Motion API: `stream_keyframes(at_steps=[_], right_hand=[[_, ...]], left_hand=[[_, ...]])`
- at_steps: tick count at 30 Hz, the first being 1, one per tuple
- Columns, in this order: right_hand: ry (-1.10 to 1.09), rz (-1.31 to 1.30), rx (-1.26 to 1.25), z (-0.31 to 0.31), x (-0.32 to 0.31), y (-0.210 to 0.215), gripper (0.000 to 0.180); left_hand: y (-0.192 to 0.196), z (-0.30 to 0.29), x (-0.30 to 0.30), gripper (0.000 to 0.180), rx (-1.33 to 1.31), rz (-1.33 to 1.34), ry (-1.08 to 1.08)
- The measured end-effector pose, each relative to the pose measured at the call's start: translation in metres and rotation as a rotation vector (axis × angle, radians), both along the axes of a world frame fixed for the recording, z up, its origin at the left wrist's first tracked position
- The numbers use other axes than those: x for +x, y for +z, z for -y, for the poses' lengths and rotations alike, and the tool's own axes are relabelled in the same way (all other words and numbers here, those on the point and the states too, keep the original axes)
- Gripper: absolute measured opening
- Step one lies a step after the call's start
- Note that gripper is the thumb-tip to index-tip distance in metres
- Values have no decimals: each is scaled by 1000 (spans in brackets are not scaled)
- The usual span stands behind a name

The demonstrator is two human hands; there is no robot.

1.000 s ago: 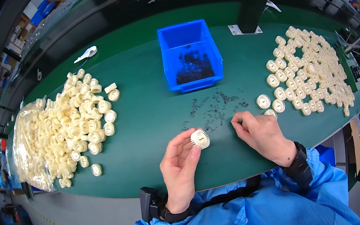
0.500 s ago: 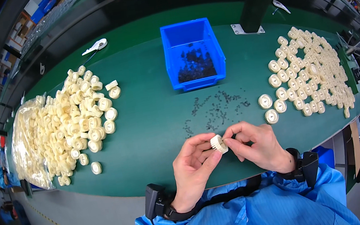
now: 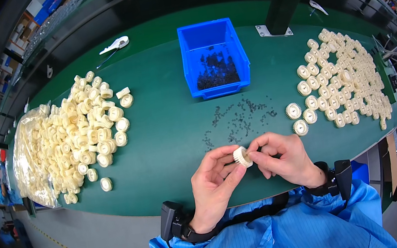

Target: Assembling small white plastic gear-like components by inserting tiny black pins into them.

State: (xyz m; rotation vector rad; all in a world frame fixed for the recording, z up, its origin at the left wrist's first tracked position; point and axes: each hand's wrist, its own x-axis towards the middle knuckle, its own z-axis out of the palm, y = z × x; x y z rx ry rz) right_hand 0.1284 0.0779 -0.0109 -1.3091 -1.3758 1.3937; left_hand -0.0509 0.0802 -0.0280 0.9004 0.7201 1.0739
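Observation:
My left hand (image 3: 218, 176) grips a cream plastic gear (image 3: 240, 157) by its toothed rim, between thumb and fingers, over the near part of the table. My right hand (image 3: 284, 160) is closed in a pinch, thumb and forefinger against the gear's right face. Whatever sits between those fingertips is hidden or too small to name. Just beyond both hands, small black parts (image 3: 245, 123) lie scattered on the green tabletop (image 3: 163, 129). Farther back stands a blue bin (image 3: 224, 89) with more of the black parts in it.
A heap of cream gears (image 3: 75, 137) spills from a clear plastic bag (image 3: 29, 159) on the left. On the right, many gears (image 3: 341, 79) lie spread flat, dark marks at their centres. A green post (image 3: 288, 0) rises behind the bin.
The gear in my left hand has shifted very slightly to the right. My right fingertips stay against its face, and the whole view has moved a little.

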Motion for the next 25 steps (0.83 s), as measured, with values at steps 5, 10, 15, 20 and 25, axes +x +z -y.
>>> stream_keyframes(at_steps=[5,10,15,20,25], right_hand=[[22,-96,-56,-2,4,2,10],[128,-94,-30,-7,10,8,10],[78,478,516,-3,3,9,13],[42,407,598,-2,-5,7,13],[92,339,319,2,1,6,25]], left_hand=[[2,1,-1,35,-15,16,-20],[1,1,-3,35,-80,47,-113],[-1,2,0,37,-63,-28,-110],[-3,2,0,40,-49,-71,-54],[-2,5,0,42,33,-193,-52]])
